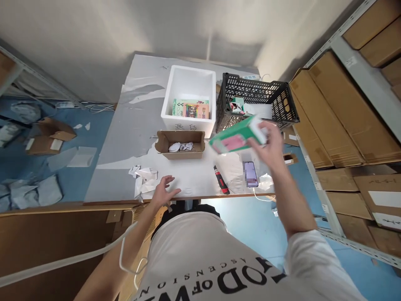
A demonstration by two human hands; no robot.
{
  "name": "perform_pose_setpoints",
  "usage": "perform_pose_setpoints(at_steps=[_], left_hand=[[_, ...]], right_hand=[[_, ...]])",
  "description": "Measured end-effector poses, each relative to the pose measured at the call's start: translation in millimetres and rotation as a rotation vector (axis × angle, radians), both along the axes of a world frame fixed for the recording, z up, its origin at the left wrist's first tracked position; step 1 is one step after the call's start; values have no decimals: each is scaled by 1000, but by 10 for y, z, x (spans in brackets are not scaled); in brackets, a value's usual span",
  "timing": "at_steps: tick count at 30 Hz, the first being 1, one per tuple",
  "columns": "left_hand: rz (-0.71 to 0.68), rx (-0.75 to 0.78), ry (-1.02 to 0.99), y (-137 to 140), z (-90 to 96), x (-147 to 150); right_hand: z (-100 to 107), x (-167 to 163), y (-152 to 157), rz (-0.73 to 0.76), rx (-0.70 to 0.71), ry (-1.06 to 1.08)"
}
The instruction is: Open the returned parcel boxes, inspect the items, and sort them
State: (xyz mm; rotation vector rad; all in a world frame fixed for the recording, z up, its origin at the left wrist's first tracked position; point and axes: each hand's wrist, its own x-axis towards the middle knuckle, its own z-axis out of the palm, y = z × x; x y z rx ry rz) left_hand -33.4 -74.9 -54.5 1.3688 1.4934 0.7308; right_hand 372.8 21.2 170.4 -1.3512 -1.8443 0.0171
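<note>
My right hand [269,142] grips one end of a green box [233,136] with a pink picture on it, blurred by motion. The box is tilted in the air in front of the black plastic crate [258,90], above the table. Close to the table's front edge, my left hand [163,191] has its fingers apart and holds nothing. Crumpled white paper [145,179] lies just left of it. Between my hands is a red and black utility knife [222,180]. A phone [250,174] with a white cable lies below my right hand.
A white foam box [189,90] holding flat colourful packages stands at the back of the table [122,146]. Before it sits an open cardboard box [181,154] with white scraps inside. Shelves of cardboard boxes [332,108] rise on the right. Opened cartons [46,142] and bags lie on the left floor.
</note>
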Motion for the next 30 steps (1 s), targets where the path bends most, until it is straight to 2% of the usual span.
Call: perform_pose_setpoints(at_steps=[3,5,6,8,11,14,17,20,25,30], left_hand=[[59,-28,9,-116,-22,-18],[74,-59,28,-175,-2,-4],[72,-73,46,-200,19,6],[50,-89,98,-248,72,21],[20,-114,172,-341,141,19],[60,-142,200,-486,142,-14],[83,-165,230,-659,104,-70],[49,-200,290,-809,98,-145],[-7,-209,338,-900,140,-230],[-82,-224,349,-817,128,-165]], right_hand=[[494,686,523,-354,168,30],[602,1006,946,-576,123,3],[580,1116,1156,-674,60,9],[403,1246,1529,-811,-78,11],[-70,1273,1899,-932,-262,17],[-558,1215,2066,-929,-443,19],[-856,1202,2122,-924,-543,26],[-893,1304,2136,-938,-615,21],[-770,1425,2169,-775,-654,-204],[-955,1216,2146,-720,-860,-202]])
